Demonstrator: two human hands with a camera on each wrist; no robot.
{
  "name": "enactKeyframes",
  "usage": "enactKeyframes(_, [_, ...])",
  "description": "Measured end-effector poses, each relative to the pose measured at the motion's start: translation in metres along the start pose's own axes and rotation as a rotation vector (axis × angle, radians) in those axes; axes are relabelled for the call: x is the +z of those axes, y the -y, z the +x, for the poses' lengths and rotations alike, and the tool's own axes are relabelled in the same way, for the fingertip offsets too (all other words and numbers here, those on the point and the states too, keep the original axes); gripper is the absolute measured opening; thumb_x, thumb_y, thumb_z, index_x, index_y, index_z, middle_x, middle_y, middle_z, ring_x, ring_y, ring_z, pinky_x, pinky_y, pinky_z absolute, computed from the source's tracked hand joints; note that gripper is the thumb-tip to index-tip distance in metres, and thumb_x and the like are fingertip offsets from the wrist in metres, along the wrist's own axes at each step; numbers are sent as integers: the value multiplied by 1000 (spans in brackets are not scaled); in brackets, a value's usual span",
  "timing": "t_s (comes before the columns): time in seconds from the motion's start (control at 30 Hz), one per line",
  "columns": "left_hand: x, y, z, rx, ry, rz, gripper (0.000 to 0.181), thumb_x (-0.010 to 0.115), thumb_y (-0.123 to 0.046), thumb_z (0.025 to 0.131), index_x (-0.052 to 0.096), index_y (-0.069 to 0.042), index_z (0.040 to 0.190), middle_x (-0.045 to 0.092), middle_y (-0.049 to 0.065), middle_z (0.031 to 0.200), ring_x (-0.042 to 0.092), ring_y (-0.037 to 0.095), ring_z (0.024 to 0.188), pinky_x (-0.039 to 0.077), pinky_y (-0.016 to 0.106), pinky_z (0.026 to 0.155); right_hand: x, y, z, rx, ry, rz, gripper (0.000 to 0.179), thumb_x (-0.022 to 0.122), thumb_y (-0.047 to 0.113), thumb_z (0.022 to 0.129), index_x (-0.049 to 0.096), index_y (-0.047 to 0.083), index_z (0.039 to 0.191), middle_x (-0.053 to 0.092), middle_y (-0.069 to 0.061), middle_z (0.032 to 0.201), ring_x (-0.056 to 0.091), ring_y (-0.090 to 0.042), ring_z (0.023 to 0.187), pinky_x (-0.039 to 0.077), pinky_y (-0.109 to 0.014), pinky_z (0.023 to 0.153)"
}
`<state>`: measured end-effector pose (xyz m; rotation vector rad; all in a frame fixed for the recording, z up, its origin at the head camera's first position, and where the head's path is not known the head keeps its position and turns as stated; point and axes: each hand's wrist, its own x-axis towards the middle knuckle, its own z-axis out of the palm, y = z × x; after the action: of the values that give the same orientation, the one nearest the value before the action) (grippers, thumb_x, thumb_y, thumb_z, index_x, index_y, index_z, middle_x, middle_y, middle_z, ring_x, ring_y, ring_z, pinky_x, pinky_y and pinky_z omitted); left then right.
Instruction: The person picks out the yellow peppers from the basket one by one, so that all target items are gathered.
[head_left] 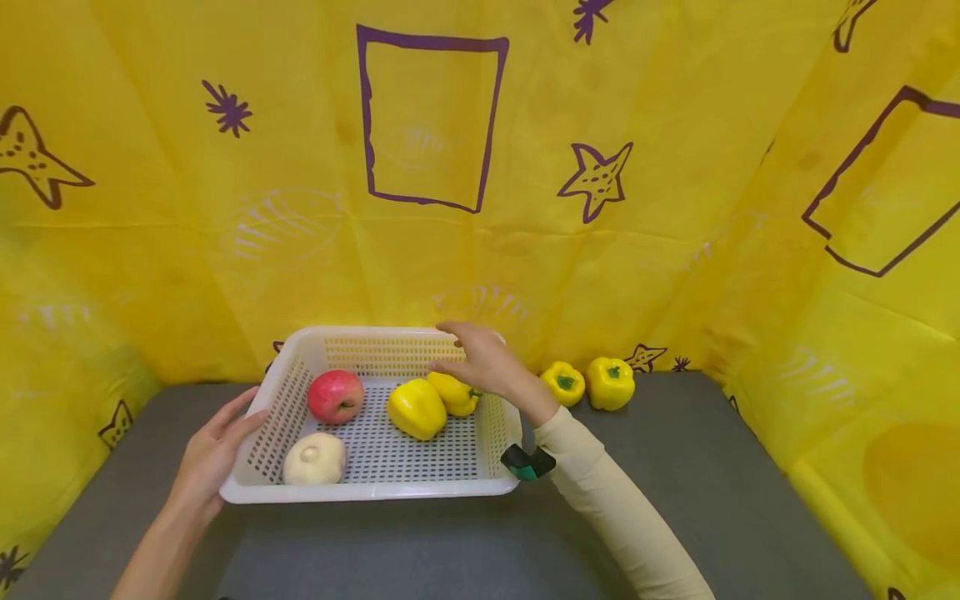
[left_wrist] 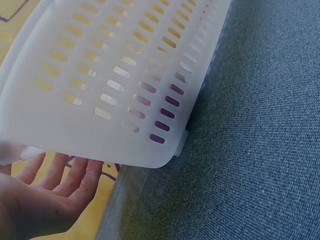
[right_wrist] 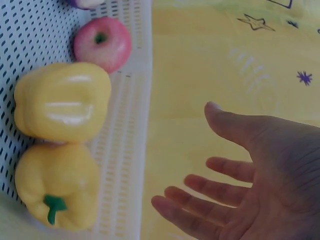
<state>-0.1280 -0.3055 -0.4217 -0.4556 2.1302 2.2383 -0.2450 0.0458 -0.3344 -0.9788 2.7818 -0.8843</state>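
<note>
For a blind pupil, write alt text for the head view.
A left hand holds a white basket containing a red apple, a pale round vegetable and two yellow peppers. The right hand is near its right end; two more peppers sit outside.

Basket (head_left: 375,492), lower centre of frame: smooth plastic, slightly translucent, soft sheen along rim. Peppers (head_left: 417,409) in it: smooth, glossy, bright highlights. Apple (head_left: 335,393), left of them: smooth, mildly shiny skin. Backdrop (head_left: 292,133), filling upper frame: creased, thin, cloth-like sheet, faint sheen. Desk (head_left: 420,550), lower frame: matt, coarse woven cloth surface. My right sleeve (head_left: 626,525), lower right: matt, soft-looking cloth.
</note>
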Motion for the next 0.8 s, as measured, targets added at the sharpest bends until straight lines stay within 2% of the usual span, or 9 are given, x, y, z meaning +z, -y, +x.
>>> enactKeyframes(0.17, [0, 1, 0, -7, 2, -15, 72, 65, -36, 95, 28, -23, 155, 65, -27, 97, 67, 4, 85, 58, 32, 69, 15, 9, 8, 13, 54, -58, 59, 65, 35, 95, 48, 3, 142, 56, -15, 138, 57, -31, 121, 47, -41, 99])
enactKeyframes(0.37, [0, 0, -1, 3, -4, -12, 70, 65, -35, 95, 30, -25, 155, 66, -26, 96, 68, 4, 84, 58, 32, 68, 33, 18, 14, 39, 134, -120, 65, 65, 42, 94, 47, 6, 144, 54, -10, 141, 53, -24, 126, 44, -37, 103])
enactKeyframes(0.57, [2, -2, 0, 0, 13, -37, 69, 65, -34, 95, 31, -25, 154, 67, -24, 98, 68, 5, 86, 58, 33, 69, 40, 18, 19, 67, 162, -127, 61, 68, 36, 93, 50, 6, 142, 55, -9, 140, 53, -23, 126, 42, -35, 104])
enactKeyframes(0.8, [1, 0, -1, -23, -11, -12, 72, 66, -38, 94, 29, -25, 155, 66, -26, 95, 68, 5, 84, 58, 33, 68, 49, 21, 28, 146, 213, -169, 66, 73, 40, 88, 51, 8, 142, 57, -6, 138, 54, -22, 124, 43, -35, 103])
